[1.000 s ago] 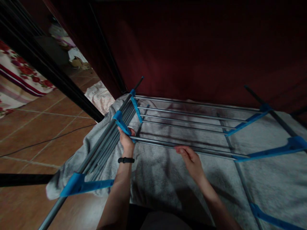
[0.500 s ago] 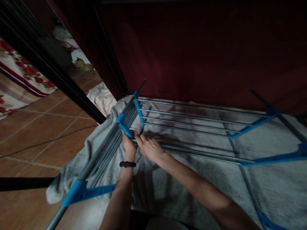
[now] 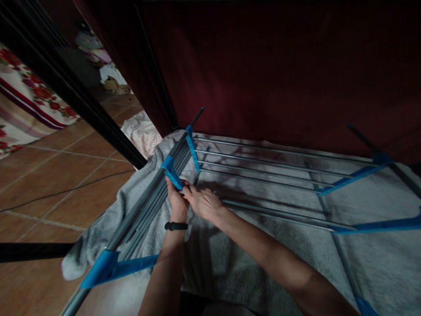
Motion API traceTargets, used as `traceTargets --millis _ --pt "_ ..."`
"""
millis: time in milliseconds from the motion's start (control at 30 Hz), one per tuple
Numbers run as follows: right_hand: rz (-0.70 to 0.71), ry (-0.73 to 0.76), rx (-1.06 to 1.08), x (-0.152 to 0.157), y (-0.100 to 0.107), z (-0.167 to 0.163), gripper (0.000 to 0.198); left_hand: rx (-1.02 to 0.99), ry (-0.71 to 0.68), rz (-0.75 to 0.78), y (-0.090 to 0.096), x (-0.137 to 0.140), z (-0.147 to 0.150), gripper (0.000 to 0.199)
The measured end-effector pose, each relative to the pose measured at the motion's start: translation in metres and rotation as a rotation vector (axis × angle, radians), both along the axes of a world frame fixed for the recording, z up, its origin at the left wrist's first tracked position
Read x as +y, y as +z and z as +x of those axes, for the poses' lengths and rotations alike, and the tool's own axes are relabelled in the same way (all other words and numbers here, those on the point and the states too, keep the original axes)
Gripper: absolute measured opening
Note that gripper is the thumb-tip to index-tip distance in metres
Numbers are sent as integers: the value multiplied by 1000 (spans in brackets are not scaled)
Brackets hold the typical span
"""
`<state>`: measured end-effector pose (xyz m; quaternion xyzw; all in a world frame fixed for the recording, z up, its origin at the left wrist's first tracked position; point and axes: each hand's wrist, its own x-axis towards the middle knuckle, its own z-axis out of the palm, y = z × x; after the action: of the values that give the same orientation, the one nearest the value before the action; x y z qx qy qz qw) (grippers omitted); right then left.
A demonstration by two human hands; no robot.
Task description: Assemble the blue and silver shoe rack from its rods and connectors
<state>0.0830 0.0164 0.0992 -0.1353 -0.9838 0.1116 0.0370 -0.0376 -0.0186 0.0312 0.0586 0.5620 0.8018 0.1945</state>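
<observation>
Left hand [image 3: 177, 202] is curled round the blue bracket [image 3: 173, 175], 8 o'clock of centre; right hand [image 3: 204, 203] bunches at its tip, can't tell on what. If that tilts, rods [image 3: 263, 210] toward 3 o'clock might slip.

Blue bracket [image 3: 173, 174]: clipped to a grey tube, its free end at both hands.
Left hand [image 3: 177, 202]: wrapped round the bracket's free end from below; dark wristband [image 3: 176, 226].
Right hand [image 3: 204, 202]: fingers bunched at that same end, the pinch hidden.
Bundled rods [image 3: 153, 202]: alongside the tube, nearer than the bracket.
Four thin rods [image 3: 263, 157]: right of the bracket.
Grey blanket [image 3: 230, 254]: beneath the bracket.
Dark red panel [image 3: 263, 79]: beyond the bracket.
Tiled floor [image 3: 49, 180]: left of the bracket.
</observation>
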Motion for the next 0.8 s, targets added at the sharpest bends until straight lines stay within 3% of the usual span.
traceTargets --millis 133,800 --pt "-13 -14 -9 -1 3 1 34 -81 -35 21 3 -1 2 61" --pt "-135 1 -17 8 7 1 31 -66 14 32 -11 8 -7 47"
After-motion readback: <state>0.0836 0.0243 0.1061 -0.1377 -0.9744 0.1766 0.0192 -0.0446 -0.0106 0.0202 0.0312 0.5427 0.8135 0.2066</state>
